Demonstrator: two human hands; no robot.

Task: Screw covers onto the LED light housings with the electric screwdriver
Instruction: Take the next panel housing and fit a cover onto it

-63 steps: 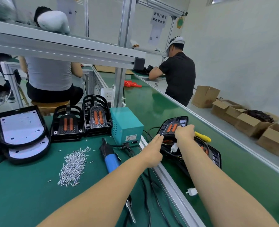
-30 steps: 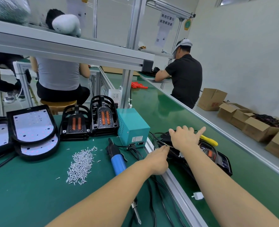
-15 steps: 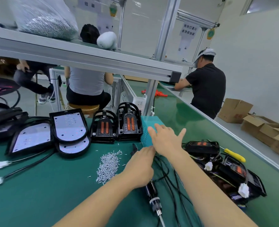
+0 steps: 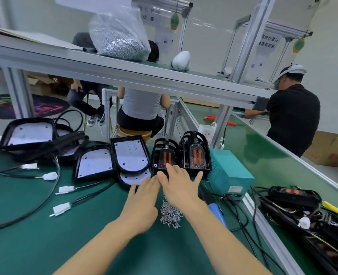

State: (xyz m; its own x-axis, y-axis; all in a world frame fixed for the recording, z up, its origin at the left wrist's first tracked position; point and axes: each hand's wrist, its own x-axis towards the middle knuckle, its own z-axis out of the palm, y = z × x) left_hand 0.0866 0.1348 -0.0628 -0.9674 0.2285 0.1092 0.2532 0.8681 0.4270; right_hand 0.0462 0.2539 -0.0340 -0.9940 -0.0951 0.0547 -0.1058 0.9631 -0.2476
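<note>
Bare forearms, no sleeves, gloves or rings on hands (image 4: 164, 195)

Both hands are reaching out over the green bench (image 4: 35, 245), the left hand (image 4: 142, 201) and right hand (image 4: 179, 187) side by side with fingers spread, holding nothing. Beneath and between the wrists a heap of screws (image 4: 170, 214) is lying in the way. Straight ahead, two black covers (image 4: 181, 155) are standing just beyond the fingertips, with white-faced housings (image 4: 128, 155) crowding in on the left. The teal power box (image 4: 226, 171) is blocking the right, and the blue screwdriver (image 4: 215, 209) is lying beside the right forearm with its cables (image 4: 243, 219) trailing. Loose black leads with white plugs (image 4: 62, 208) are sprawling across the left. Bare green mat is lying open nearest the person, lower left.
</note>
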